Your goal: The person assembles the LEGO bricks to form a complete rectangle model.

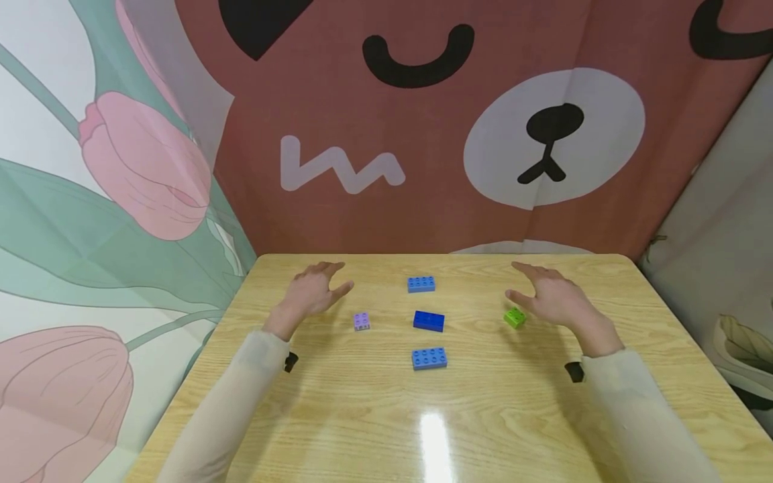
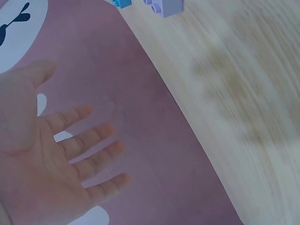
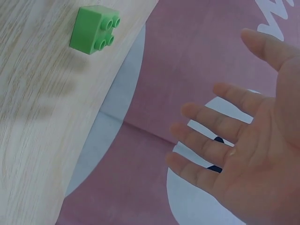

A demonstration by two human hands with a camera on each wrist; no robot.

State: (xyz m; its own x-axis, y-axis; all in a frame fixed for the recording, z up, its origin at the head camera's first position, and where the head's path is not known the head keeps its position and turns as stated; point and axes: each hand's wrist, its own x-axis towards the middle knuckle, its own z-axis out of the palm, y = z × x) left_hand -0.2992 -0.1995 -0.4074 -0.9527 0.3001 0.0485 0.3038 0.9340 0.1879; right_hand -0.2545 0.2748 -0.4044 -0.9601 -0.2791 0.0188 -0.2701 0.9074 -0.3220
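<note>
Above the left part of the table my left hand hovers with spread fingers, holding nothing. A small purple toy brick lies to its right, apart from it. My right hand is held over the right side, its fingers extended and its palm bare in the right wrist view. Just left of it and below sits a small green toy brick, untouched. Between the hands a column of blue bricks lies on the wood: a light blue one at the back, a dark blue one in the middle, another light blue brick nearest me.
The wooden table ends at the back against a hanging curtain with a bear print. A flower-patterned cloth hangs at the left. A dark band piece shows under each wrist.
</note>
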